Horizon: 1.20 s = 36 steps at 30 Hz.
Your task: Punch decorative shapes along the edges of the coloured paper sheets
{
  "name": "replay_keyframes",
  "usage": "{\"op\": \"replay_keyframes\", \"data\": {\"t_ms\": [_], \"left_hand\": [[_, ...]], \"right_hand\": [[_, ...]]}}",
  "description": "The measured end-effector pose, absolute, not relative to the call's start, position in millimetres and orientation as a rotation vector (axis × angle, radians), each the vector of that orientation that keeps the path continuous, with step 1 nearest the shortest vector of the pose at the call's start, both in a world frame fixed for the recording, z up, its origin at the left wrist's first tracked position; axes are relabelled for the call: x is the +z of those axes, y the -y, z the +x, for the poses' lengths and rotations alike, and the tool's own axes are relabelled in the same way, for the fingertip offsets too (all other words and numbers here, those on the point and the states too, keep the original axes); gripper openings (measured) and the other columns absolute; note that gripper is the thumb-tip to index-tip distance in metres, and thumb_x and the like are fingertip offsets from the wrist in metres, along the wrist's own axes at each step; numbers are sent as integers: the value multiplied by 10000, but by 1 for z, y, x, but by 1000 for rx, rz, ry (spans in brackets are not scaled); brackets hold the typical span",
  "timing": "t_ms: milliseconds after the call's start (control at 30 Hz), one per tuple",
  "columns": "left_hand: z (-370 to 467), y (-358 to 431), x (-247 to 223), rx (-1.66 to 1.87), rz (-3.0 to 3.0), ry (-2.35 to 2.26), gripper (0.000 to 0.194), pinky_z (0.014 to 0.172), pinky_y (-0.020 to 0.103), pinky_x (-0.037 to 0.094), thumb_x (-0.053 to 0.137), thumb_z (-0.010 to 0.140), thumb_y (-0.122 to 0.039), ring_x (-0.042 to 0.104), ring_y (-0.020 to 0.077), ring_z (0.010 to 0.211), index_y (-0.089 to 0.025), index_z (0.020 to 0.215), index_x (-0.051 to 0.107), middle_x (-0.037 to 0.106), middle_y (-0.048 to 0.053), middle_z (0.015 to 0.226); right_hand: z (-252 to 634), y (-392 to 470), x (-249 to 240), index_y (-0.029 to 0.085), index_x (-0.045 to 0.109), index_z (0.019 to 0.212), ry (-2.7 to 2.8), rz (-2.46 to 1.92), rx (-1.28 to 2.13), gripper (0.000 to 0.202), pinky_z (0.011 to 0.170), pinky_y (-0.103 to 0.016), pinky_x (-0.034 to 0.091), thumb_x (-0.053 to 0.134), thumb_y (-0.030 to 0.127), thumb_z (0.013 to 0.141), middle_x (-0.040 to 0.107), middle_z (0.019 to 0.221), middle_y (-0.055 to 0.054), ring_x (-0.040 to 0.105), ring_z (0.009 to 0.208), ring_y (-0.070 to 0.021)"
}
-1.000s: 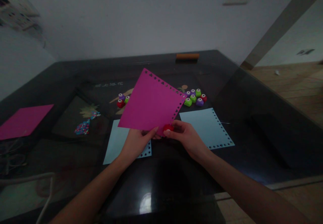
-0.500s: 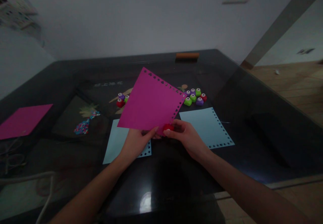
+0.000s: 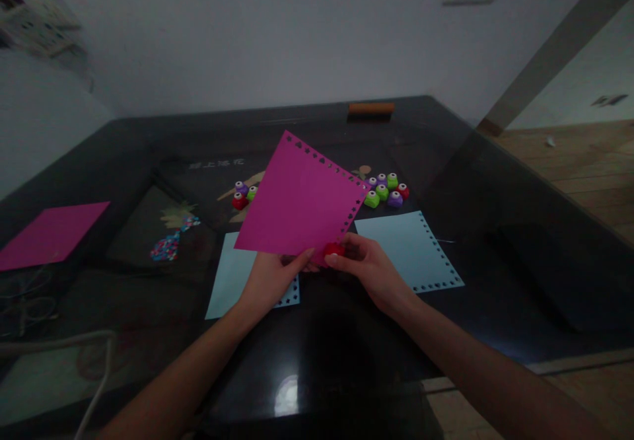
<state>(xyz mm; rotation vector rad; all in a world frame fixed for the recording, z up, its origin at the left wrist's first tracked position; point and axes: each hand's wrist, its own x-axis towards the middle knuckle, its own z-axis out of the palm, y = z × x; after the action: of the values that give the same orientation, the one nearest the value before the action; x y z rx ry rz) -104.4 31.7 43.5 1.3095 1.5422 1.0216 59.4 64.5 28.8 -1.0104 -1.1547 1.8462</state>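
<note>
Pink sheet (image 3: 302, 195): pinched at its lower edge in our left hand (image 3: 275, 273).
Red punch (image 3: 335, 250): gripped by our right hand (image 3: 367, 265), at the sheet's near corner.
Blue sheets (image 3: 409, 245): on the counter (image 3: 347, 334), one below each hand.
Other punches (image 3: 382, 192): clustered beyond our right hand, some beyond our left.

Bare forearms (image 3: 198, 347) angled inward, left hand (image 3: 275, 273) gripping — thumb on top, fingers mostly hidden, right hand (image 3: 369, 263) pinching — thumb pointing left, fingers bent

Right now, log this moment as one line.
left grip: holding pink paper | right grip: red punch at paper's corner | blue sheets: on table
</note>
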Motion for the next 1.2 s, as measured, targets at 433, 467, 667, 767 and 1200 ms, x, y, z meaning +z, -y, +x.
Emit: {"op": "replay_keyframes", "data": {"t_ms": [433, 467, 667, 767, 1200], "left_hand": [[-105, -30, 40, 1040, 1262, -1530, 133, 666, 327, 572, 594, 771, -278, 694, 193, 635, -151, 756, 632, 721, 48, 671], [-106, -31, 40, 1036, 1275, -1535, 131, 671, 329, 571, 592, 772, -277, 694, 193, 638, -154, 752, 633, 721, 47, 669], [-106, -31, 38, 1043, 1280, -1543, 127, 692, 329, 567, 593, 772, -277, 698, 193, 659, -160, 798, 637, 730, 48, 704], [-106, -31, 38, 1013, 1296, -1574, 155, 699, 331, 564, 587, 780, -301, 701, 206, 672, -158, 779, 647, 730, 52, 691], [-106, -28, 38, 1015, 1488, -1653, 172, 761, 350, 524, 588, 786, -325, 687, 215, 723, -173, 773, 669, 738, 54, 722]], "right_hand": [[60, -64, 29, 193, 623, 822, 1195, -957, 1829, 265, 748, -320, 448, 772, 282, 620, 660, 820, -10, 592, 737, -147], [60, -64, 30, 193, 623, 828, 1198, -946, 1830, 265, 759, -323, 448, 769, 277, 623, 662, 833, -13, 594, 746, -148], [61, -64, 30, 198, 635, 854, 1213, -923, 1836, 266, 783, -340, 454, 761, 281, 635, 668, 854, -24, 607, 776, -162], [61, -65, 30, 201, 642, 842, 1221, -923, 1817, 263, 790, -342, 459, 765, 296, 630, 665, 830, -18, 610, 786, -171], [62, -66, 27, 202, 647, 860, 1292, -935, 1778, 269, 775, -340, 472, 760, 310, 642, 676, 840, -20, 616, 763, -160]]}}
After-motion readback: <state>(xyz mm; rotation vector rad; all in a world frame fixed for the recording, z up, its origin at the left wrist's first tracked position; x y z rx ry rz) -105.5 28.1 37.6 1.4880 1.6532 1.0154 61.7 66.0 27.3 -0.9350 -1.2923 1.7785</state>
